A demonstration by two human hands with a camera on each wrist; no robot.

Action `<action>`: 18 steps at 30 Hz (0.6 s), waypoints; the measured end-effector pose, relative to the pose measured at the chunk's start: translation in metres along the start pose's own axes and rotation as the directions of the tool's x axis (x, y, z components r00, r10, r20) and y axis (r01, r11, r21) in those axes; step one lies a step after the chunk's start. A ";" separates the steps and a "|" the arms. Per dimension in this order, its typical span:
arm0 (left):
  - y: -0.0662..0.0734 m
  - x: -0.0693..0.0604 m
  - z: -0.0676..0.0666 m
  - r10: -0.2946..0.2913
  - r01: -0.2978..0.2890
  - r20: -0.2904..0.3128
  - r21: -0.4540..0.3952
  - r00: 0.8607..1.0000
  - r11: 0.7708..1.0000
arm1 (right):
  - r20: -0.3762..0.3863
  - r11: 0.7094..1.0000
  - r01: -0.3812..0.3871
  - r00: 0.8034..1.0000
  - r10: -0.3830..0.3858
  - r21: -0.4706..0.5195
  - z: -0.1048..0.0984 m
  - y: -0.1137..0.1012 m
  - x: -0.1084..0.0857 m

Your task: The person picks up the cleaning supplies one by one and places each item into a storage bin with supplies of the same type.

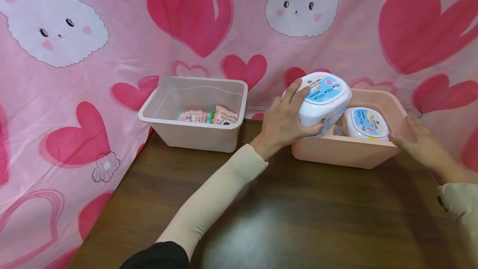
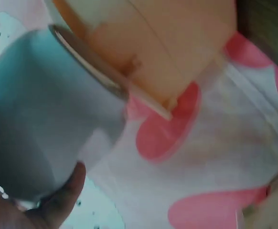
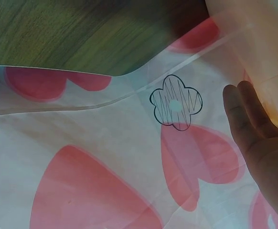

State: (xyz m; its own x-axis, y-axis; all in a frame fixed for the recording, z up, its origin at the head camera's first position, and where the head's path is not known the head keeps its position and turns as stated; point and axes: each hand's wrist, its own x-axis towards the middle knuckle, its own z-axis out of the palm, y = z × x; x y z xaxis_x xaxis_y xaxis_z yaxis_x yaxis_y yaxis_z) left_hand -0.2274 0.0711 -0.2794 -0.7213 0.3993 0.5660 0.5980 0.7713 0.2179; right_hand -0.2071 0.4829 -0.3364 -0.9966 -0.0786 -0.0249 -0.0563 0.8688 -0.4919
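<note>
My left hand (image 1: 284, 123) grips a white lidded tub (image 1: 321, 107) with a blue label on its lid, thumb on the near side and fingers over the far edge. The tub is tilted, above the left part of a peach bin (image 1: 336, 149). In the left wrist view the tub's pale body (image 2: 48, 114) fills much of the left side, blurred. A second white tub (image 1: 366, 124) with a similar label sits inside the bin. Against the bin's right end rests my right hand (image 1: 429, 144), its thumb by the front rim; the right wrist view shows straight fingers (image 3: 246, 114) beside the bin wall.
To the left stands a beige bin (image 1: 194, 134) holding small pink packets (image 1: 225, 116) and something green. Both bins are on a brown wooden table (image 1: 284, 215). A pink cloth (image 1: 123, 32) with hearts and rabbits hangs behind and along the left side.
</note>
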 end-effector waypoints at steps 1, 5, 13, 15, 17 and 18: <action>0.003 0.002 0.003 -0.003 0.004 -0.021 0.005 1.000 1.000 | -0.002 1.000 -0.002 1.000 0.002 0.003 0.000 0.000 0.000; 0.012 0.012 0.015 -0.005 0.009 -0.118 0.037 0.993 0.999 | -0.002 1.000 -0.006 1.000 0.006 0.015 0.001 0.000 -0.001; 0.029 0.031 0.037 -0.002 0.014 -0.106 0.111 0.994 0.994 | 0.001 0.999 -0.018 1.000 0.018 0.035 0.001 0.001 0.000; 0.034 0.035 0.043 -0.012 0.020 -0.073 0.119 0.997 0.993 | -0.003 0.999 -0.015 1.000 0.015 0.043 0.001 0.001 -0.001; 0.038 0.037 0.051 -0.029 0.031 -0.020 0.116 0.999 0.993 | 0.005 0.998 -0.025 1.000 0.025 0.051 0.002 0.000 -0.002; 0.040 0.037 0.054 -0.044 0.043 0.006 0.109 0.999 0.993 | 0.007 0.998 -0.025 1.000 0.025 0.051 0.002 0.000 -0.002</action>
State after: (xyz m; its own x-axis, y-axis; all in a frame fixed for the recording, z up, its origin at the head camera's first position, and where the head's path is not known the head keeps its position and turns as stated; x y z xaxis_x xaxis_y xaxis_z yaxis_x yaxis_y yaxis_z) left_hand -0.2492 0.1434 -0.2929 -0.7486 0.3681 0.5515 0.5248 0.8373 0.1536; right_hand -0.2049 0.4815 -0.3381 -0.9972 -0.0603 -0.0433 -0.0278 0.8442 -0.5352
